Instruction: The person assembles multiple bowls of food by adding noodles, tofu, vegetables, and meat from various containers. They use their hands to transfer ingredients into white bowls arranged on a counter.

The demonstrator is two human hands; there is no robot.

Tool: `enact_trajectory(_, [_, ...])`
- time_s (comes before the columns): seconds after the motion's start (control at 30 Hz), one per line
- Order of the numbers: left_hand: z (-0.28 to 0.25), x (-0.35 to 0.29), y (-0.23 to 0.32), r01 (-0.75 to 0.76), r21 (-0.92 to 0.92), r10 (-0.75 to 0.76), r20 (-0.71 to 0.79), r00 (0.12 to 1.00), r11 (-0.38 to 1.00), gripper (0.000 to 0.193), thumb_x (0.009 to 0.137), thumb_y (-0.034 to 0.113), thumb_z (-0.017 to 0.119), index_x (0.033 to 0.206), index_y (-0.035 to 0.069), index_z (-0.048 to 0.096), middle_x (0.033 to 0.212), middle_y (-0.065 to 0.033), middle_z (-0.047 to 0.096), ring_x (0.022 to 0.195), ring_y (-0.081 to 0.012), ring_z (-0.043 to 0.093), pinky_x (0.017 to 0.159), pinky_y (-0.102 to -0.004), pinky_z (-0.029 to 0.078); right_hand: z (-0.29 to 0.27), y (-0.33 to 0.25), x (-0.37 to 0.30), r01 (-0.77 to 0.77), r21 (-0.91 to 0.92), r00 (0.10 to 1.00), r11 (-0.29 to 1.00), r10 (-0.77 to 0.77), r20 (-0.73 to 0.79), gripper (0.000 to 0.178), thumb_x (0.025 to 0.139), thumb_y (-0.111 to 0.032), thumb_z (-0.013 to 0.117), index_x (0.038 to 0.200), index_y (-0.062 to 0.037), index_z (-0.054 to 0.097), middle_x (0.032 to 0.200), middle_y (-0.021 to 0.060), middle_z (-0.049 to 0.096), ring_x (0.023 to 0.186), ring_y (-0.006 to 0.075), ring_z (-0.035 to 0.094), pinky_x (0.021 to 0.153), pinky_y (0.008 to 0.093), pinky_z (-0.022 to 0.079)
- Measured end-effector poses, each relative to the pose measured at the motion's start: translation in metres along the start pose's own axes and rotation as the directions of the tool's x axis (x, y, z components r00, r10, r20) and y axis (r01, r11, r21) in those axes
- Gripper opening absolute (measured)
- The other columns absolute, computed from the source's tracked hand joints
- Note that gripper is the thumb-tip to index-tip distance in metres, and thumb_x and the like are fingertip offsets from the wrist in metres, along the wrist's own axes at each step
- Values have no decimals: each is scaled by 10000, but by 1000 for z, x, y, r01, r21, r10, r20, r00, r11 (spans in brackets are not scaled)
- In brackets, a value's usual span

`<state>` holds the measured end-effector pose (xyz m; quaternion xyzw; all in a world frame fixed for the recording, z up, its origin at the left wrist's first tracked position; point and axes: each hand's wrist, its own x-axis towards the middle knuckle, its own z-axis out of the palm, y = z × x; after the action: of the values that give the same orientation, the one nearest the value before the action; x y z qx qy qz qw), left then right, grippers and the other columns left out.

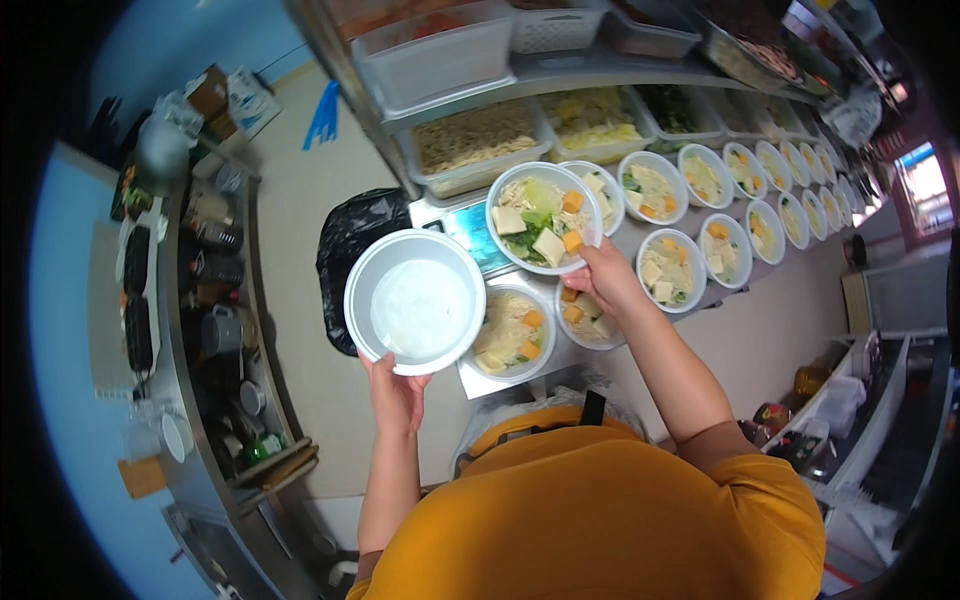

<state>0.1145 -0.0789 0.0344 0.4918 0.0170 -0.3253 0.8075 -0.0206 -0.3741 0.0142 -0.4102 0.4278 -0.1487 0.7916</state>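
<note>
My left hand (pixel 397 398) grips the rim of a round white plastic bowl (pixel 430 300), tilted so its bare inside faces up, with a little moisture or residue at the bottom. Over the counter, my right hand (pixel 612 283) pinches the edge of a second white bowl (pixel 543 212) filled with pale tofu pieces, orange cubes, green leaves and shredded strips. Beneath and beside the held bowls, another filled bowl (pixel 513 333) stands at the near counter edge. A further filled bowl (pixel 590 318) sits under my right hand, partly covered by it.
Two rows of filled bowls (pixel 668 270) run along the steel counter to the right. Ingredient tubs (pixel 475 140) line its back, below a metal shelf (pixel 600 68). A black bag-lined bin (pixel 345 240) stands left of the counter. Another laden shelf unit (pixel 185 400) is at far left.
</note>
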Motion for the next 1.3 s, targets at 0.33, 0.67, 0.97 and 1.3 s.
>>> enact_trajectory(0.33, [66,103,-54,121,140,-142,157,977,983,529,906,86,320,1418,143,202,1334,-181,406,1061,-324,590,730,-375,601,-128,-16,-129,113,13,929,994,-101,-355,362,922,-120,386,1278,-65,413,923,96,639,660,134,626,591,256,545])
enact_trajectory(0.67, [94,117,-99,89,210,-93,9,996,974,461,938,77,308,1395,116,265,1281,-151,477,941,-271,636,647,-318,600,-249,9,-190,310,265,784,913,-88,-614,313,933,-143,421,1239,-99,469,891,58,623,664,115,613,600,251,553])
enact_trajectory(0.97, [81,128,-138,-11,159,29,-114,993,987,408,1021,304,285,1357,74,303,1295,-142,480,981,-281,630,730,-336,589,-381,-6,-194,265,197,810,944,-107,-577,355,914,-183,451,1259,-95,455,933,69,614,693,149,605,577,270,519])
enact_trajectory(1.3, [102,127,-142,15,254,36,-197,980,967,400,1018,298,231,1311,44,329,1209,-175,531,869,-305,657,603,-324,593,-459,-48,-179,162,119,891,980,-94,-444,374,898,-138,407,1262,-67,452,935,71,604,679,136,593,548,255,515])
